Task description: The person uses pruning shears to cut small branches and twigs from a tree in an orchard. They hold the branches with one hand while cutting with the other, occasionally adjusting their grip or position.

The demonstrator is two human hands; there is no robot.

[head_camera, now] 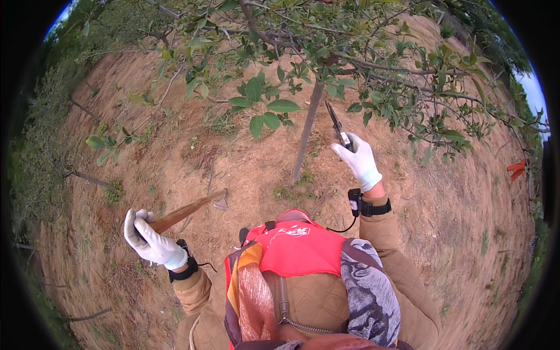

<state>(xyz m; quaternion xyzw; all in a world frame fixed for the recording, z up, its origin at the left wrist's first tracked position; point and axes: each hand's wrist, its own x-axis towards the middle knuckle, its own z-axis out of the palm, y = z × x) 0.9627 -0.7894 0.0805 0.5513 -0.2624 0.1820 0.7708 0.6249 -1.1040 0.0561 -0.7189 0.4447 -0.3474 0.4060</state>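
My left hand, in a white glove, grips the end of a wooden handle. A small metal head shows at the handle's far end, so the tool looks like a hoe. In my gloved right hand is a pair of hand pruners, dark blades pointing up and away from me. Just left of the pruners stands the slim trunk of a young tree. Its leafy branches spread across the top of the view. Whether the pruner blades are apart cannot be made out.
Sloping reddish soil with sparse weeds surrounds the trunk. A low leafy branch reaches out at left. More small trees line the left side. An orange-red strip hangs at far right. Thin cables run from my wrist straps.
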